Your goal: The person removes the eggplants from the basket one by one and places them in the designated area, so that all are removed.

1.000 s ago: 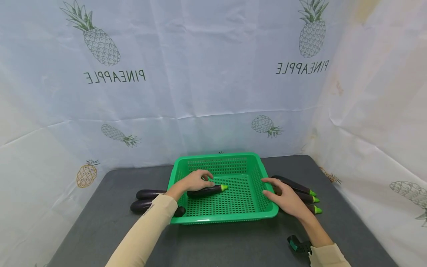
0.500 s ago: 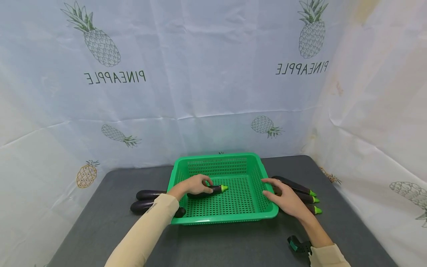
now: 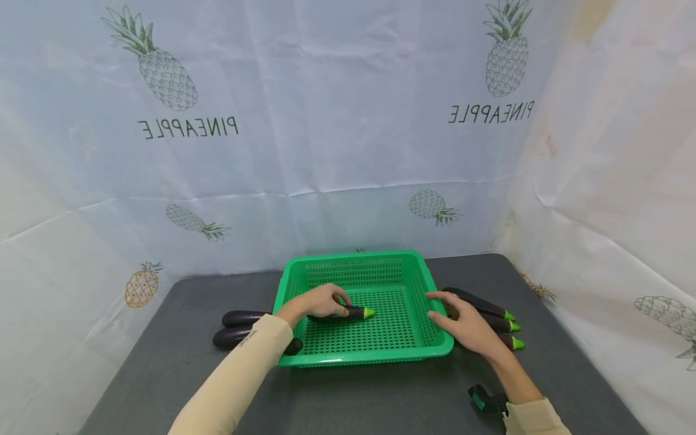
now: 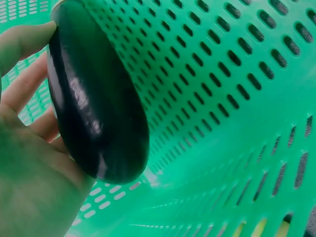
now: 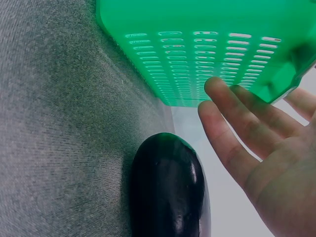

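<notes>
Inside the green basket (image 3: 380,356), my left hand (image 3: 318,301) holds a dark eggplant (image 3: 356,313), thumb on one side and fingers on the other. Its green stem end points right. In the left wrist view, the eggplant's rounded end (image 4: 98,108) faces the camera above the perforated basket floor. My right hand (image 3: 464,323) rests at the basket's right rim with fingers extended. In the right wrist view, its fingers (image 5: 232,133) lie against the outer wall of the basket, and a nearby eggplant (image 5: 168,192) lies on the table below them.
Several eggplants (image 3: 481,302) lie right of the basket, green stems outward, partly hidden by the right hand. Left of it are two more eggplants (image 3: 234,336), partly covered by the sleeve. A pineapple-print curtain (image 3: 348,121) stands behind the grey table (image 3: 353,399).
My left hand has lowered slightly and closed around the eggplant in the basket. The eggplant has shifted a little, toward the near side. My right hand has stayed at the rim.
</notes>
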The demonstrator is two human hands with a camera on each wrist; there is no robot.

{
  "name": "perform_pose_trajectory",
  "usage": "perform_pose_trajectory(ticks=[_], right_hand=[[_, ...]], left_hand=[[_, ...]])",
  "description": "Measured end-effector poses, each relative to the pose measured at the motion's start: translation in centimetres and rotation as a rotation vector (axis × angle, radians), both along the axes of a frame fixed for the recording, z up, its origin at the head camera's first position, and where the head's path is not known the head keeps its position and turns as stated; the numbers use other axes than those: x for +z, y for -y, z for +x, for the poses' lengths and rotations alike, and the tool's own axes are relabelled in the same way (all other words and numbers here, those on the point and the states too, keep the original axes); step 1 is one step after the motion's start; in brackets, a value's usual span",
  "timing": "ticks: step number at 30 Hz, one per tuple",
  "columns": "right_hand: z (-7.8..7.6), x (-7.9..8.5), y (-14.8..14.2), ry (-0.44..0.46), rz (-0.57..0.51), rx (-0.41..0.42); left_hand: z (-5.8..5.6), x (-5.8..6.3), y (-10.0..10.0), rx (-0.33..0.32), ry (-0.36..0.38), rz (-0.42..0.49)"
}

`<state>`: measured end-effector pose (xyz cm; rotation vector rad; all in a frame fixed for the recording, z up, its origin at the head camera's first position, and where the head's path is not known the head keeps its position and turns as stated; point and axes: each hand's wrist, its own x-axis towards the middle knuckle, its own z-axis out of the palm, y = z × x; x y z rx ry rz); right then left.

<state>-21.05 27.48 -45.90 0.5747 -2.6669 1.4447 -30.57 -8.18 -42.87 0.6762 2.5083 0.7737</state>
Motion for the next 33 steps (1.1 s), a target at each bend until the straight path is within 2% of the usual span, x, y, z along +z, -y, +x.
perform_pose_trajectory(ticks=[7, 20, 29, 33], right_hand=[[0.2, 0.0, 0.0, -0.023, 0.006, 0.003], [0.1, 0.0, 0.1, -0.022, -0.003, 0.004], [0.0, 0.0, 0.0, -0.023, 0.003, -0.003], [-0.1, -0.1, 0.1, -0.022, 0.002, 0.001]], left_hand=[[-0.1, 1.6, 0.0, -0.026, -0.033, -0.002], [0.4, 6.4, 1.4, -0.005, -0.096, 0.084], [1.0, 8.2, 3.0, 0.012, -0.113, 0.124], [1.7, 9.0, 4.4, 0.004, -0.169, 0.110]])
